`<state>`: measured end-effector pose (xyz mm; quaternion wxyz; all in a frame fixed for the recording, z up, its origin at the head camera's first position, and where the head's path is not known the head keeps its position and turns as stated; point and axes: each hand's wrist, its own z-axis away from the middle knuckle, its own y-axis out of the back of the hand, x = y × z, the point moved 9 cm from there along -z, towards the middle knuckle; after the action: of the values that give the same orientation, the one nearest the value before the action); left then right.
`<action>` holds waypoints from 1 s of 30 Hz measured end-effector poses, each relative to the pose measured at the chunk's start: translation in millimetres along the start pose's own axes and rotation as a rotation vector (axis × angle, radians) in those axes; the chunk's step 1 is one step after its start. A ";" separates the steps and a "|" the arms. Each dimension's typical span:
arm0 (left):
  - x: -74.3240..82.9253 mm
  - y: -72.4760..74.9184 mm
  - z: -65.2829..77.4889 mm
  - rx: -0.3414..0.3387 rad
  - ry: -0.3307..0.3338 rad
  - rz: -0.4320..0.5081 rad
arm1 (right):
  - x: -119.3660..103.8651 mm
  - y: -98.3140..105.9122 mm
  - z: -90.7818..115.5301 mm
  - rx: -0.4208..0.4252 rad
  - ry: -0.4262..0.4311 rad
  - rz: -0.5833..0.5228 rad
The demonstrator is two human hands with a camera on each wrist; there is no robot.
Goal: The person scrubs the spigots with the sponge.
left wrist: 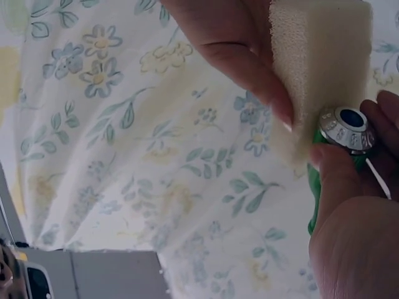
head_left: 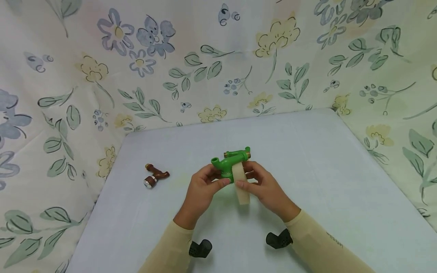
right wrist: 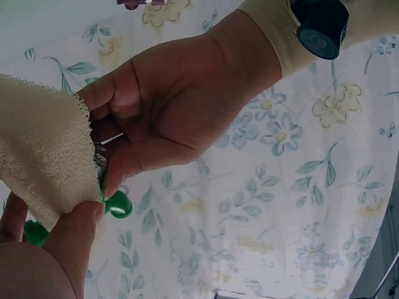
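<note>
Above the middle of the table, my left hand (head_left: 198, 191) grips a green tap (head_left: 225, 166) by its lower body, thumb in front and fingers behind. The tap's silver collar with a dark round end (left wrist: 346, 132) shows in the left wrist view. A cream block of sponge (head_left: 241, 184) is pinched upright between the thumb and fingers of my right hand (head_left: 269, 187). The sponge stands against the tap's side, under its long arm. In the right wrist view the sponge (right wrist: 47, 146) covers most of the tap, leaving only small green parts visible.
A brown tap (head_left: 157, 174) with a silver ring lies on the white table (head_left: 300, 151), left of my hands. Floral cloth (head_left: 205, 76) hangs behind and along the sides. Black wrist pieces (head_left: 200, 248) stick out from both sleeves.
</note>
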<state>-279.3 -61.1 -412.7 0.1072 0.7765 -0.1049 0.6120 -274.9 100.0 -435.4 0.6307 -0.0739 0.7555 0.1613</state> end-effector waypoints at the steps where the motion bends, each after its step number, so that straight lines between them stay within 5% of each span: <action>1: -0.6 1.0 -0.3 0.011 0.003 -0.004 | -1.4 -0.9 0.6 0.000 0.006 0.001; 10: -6.5 3.4 -0.8 0.049 0.011 0.036 | -20.0 -7.5 9.0 -0.003 0.054 0.012; 17: 19.6 -1.2 2.4 0.081 -0.001 -0.095 | -39.7 -10.3 12.0 0.003 0.072 -0.016; 24: 30.1 -2.7 3.8 0.080 -0.021 -0.060 | -15.6 -7.3 3.6 0.004 0.061 0.005; 30: 9.2 -3.7 4.0 0.008 0.010 0.068 | 2.9 -1.0 -1.8 -0.004 0.002 -0.021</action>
<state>-272.5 -59.0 -404.9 0.0837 0.7700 -0.1283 0.6194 -276.8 98.7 -438.2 0.6314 -0.0833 0.7550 0.1562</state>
